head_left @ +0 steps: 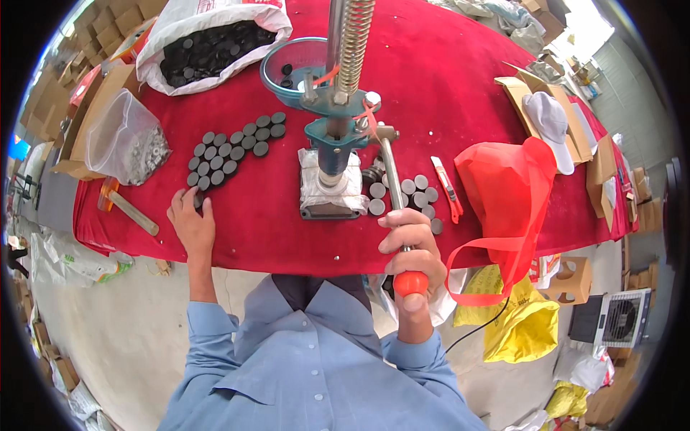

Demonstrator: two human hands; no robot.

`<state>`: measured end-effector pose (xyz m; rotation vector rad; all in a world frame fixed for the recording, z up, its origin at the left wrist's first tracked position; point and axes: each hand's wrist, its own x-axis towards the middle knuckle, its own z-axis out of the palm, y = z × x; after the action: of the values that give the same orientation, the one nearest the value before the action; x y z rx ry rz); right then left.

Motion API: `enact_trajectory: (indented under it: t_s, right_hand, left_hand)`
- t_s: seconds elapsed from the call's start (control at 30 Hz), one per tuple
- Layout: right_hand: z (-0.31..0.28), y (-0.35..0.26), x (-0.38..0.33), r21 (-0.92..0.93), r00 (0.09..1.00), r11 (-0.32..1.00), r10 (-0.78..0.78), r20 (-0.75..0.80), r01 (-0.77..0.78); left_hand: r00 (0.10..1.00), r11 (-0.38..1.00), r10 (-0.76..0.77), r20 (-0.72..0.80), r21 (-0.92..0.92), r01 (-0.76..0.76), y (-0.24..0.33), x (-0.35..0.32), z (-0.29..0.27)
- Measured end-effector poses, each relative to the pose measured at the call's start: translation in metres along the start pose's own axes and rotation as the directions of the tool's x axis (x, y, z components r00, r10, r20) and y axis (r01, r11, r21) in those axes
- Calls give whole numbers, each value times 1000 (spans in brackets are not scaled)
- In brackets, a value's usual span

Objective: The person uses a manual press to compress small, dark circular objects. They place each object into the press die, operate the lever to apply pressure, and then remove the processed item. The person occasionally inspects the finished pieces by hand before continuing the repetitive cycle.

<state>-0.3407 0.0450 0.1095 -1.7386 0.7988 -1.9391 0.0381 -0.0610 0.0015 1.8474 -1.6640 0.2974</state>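
My right hand (415, 248) is wrapped round the metal lever (393, 172) of a hand press (332, 144), just above its red ball knob (410, 283). The press stands mid-table on a base wrapped in white material (313, 188). To the left, my left hand (192, 226) pinches a small dark round cap (198, 200) between thumb and fingers at the table. It is at the near end of a patch of grey-topped black round caps (217, 161). More such caps (409, 187) lie to the right of the press, behind the lever.
A red cloth covers the table (424, 65). A white sack of black caps (208, 54) and a blue basin (277, 68) stand at the back. At left are a bag of metal parts (133, 147) and a hammer (133, 214); at right, a box cutter (447, 188) and red bag (496, 179).
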Motion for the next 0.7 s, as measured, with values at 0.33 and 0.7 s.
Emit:
enact_trajectory:
  t_s: [0.33, 0.7]
  right_hand:
    - [-11, -22, 102, 77, 987, 992, 90, 135, -101]
    - [-2, -26, 153, 143, 956, 946, 286, 60, -292]
  left_hand:
    - [968, 772, -99, 230, -596, 221, 93, -8, -16]
    - [953, 764, 241, 186, -642, -68, 212, -6, 33]
